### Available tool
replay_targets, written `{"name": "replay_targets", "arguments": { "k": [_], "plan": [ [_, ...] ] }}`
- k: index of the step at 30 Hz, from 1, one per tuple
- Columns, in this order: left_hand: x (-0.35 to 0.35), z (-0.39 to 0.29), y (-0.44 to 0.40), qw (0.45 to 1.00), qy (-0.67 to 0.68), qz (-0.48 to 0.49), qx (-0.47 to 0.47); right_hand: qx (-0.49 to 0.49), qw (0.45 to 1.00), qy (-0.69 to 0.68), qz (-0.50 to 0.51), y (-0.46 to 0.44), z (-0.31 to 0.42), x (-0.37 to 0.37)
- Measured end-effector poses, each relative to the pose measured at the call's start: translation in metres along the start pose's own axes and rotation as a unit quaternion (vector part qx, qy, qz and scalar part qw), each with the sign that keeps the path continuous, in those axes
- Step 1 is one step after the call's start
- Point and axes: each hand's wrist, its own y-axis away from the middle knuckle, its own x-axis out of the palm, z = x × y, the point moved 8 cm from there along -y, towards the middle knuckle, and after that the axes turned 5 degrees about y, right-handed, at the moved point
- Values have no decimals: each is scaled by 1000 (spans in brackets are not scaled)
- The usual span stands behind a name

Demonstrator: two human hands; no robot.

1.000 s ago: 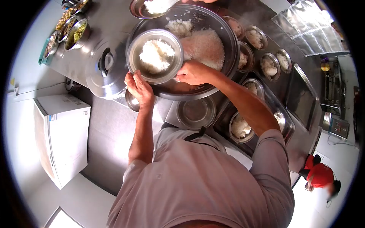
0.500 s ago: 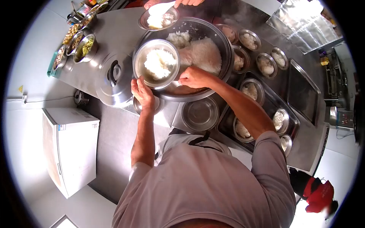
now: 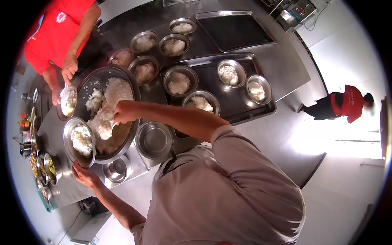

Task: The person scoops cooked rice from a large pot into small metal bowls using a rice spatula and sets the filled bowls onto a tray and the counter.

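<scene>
My left hand (image 3: 84, 174) grips the lower rim of a steel bowl (image 3: 91, 157) that has a heap of white rice (image 3: 81, 140) in it. The bowl is held tilted at the near left edge of a large steel basin (image 3: 136, 90). Over the basin, my right hand (image 3: 125, 112) is closed round the handle of a rice paddle (image 3: 113, 124). The paddle's blade touches or carries a lump of rice, and its far end is hidden there. Loose rice (image 3: 116, 90) covers much of the basin's inside.
Opposite, a co-worker in red (image 3: 61, 28) holds a white paddle (image 3: 65, 93) over another rice bowl (image 3: 70, 107). Several rice bowls stand behind the basin and on a dark tray (image 3: 241, 118). An empty bowl (image 3: 154, 140) sits beside the basin. Another person (image 3: 343, 104) is far right.
My view has swung round to the right, so the scene appears rotated. My right hand has moved from beside the held bowl to the rice in the basin. My left hand keeps the bowl.
</scene>
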Motion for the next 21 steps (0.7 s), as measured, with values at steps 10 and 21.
{"name": "replay_targets", "arguments": {
  "k": [10,21],
  "plan": [
    [55,17,14,979,66,185,46,51,958,-63,-274,130,-15,-94],
    [212,-54,86,967,20,246,-62,-170,813,265,-490,234,43,-85]
  ]
}}
